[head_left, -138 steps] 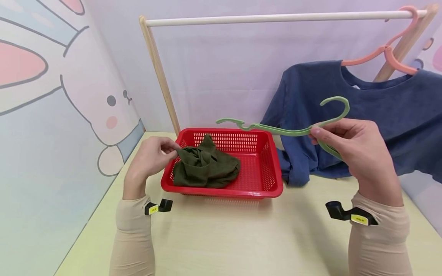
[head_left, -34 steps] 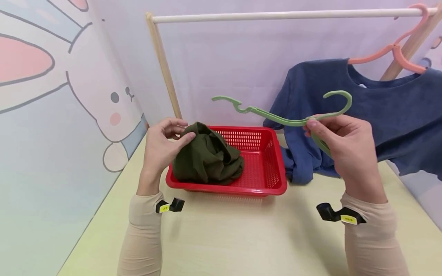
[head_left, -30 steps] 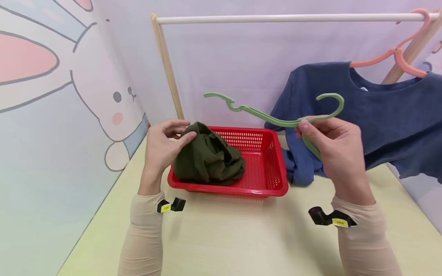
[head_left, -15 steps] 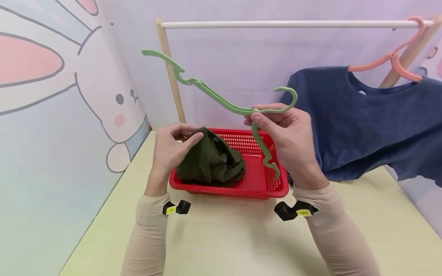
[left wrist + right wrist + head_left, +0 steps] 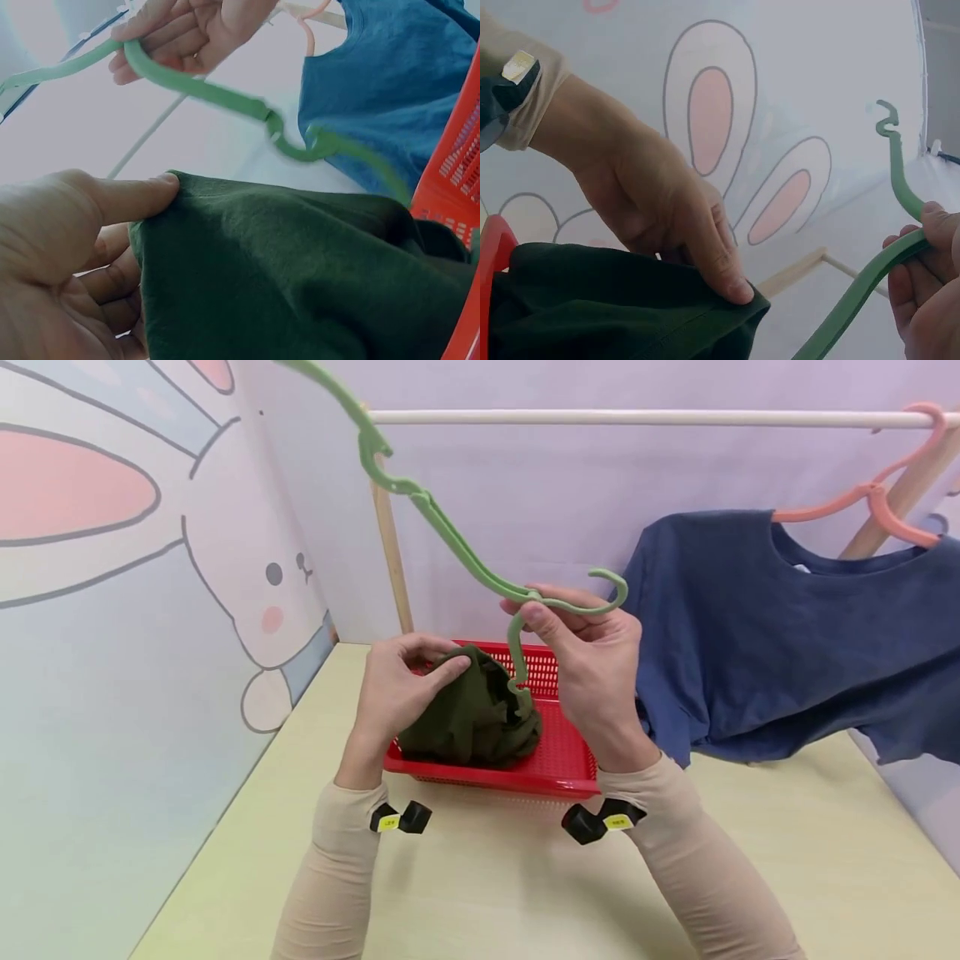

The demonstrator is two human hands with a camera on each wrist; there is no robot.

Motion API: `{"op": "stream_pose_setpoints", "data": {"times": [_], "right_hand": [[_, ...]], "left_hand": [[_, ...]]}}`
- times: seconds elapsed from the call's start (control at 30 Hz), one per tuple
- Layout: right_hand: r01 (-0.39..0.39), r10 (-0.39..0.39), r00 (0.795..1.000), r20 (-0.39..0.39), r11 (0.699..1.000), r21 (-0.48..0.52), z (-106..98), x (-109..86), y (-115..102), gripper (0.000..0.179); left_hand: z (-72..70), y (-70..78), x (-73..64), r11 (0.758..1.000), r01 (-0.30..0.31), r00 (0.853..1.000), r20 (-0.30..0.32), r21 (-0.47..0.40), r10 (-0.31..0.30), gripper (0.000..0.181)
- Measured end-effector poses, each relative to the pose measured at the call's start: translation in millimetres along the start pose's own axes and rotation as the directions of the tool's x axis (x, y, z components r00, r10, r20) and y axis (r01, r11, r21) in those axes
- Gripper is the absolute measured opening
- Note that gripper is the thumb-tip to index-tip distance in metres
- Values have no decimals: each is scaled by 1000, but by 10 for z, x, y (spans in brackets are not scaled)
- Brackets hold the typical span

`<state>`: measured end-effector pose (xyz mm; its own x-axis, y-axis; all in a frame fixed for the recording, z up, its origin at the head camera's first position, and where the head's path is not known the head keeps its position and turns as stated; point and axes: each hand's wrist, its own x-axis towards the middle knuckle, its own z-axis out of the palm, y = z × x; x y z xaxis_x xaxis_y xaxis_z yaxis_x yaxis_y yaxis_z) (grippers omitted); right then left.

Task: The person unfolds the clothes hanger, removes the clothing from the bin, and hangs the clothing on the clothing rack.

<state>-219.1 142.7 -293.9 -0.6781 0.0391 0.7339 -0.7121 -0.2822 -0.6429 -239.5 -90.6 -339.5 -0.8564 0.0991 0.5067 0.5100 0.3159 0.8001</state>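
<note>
My left hand (image 5: 401, 689) pinches the edge of a crumpled dark green garment (image 5: 465, 718), thumb on top, and lifts that edge above the red basket (image 5: 566, 781). The rest of the cloth lies bunched in the basket's left part. In the left wrist view, the thumb presses the fold of the garment (image 5: 255, 262). Between thumb and fingers, my right hand (image 5: 592, 668) holds a green clothes hanger (image 5: 465, 556) near its hook joint. The hanger is tilted, one arm reaching up left past the rail and the other (image 5: 519, 652) pointing down in front of the garment's opening.
A white rail (image 5: 637, 417) on wooden posts spans the back. At right a blue T-shirt (image 5: 750, 635) hangs from it on a pink hanger (image 5: 828, 508), its hem reaching down to the pale table (image 5: 480, 893). A rabbit-print wall (image 5: 187, 610) stands at left.
My left hand has gripped and raised the garment's edge. My right hand has brought the hanger left from in front of the T-shirt to over the basket, tilting it so one arm points down.
</note>
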Motion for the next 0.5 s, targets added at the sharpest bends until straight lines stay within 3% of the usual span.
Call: {"op": "stream_pose_setpoints", "data": {"times": [0.3, 0.5], "right_hand": [[164, -160, 984, -71, 985, 51, 28, -42, 190, 40], [177, -178, 982, -63, 984, -24, -6, -115, 321, 42]], "left_hand": [[163, 138, -19, 994, -34, 995, 90, -108, 43, 17], [185, 240, -43, 965, -127, 988, 55, -230, 143, 16]]}}
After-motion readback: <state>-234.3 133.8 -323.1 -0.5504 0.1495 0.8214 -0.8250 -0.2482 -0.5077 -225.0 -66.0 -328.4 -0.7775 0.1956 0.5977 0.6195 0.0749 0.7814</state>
